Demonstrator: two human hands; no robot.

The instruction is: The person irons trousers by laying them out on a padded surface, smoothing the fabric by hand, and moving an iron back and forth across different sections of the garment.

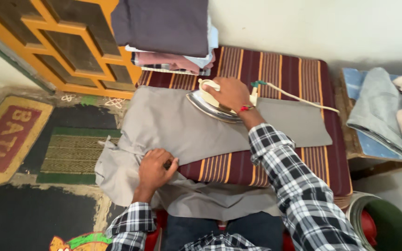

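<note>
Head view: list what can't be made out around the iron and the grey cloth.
- Iron: handle hidden under the right hand.
- Cord: far end lost behind the grey cloth.
- Left hand: small dark thing at the fingers, too small to identify.
- Green bucket: cut by the frame edge.

A pale plastered wall (312, 25) runs behind a surface (280, 69) covered in maroon cloth with orange stripes, and an orange wooden door (66, 42) with dark panels stands at the left. The dark floor (29, 214) carries 2 mats, one green (73, 153) and one red-and-yellow (8, 135); a blue-topped stool (373, 144) stands at the right.
</note>
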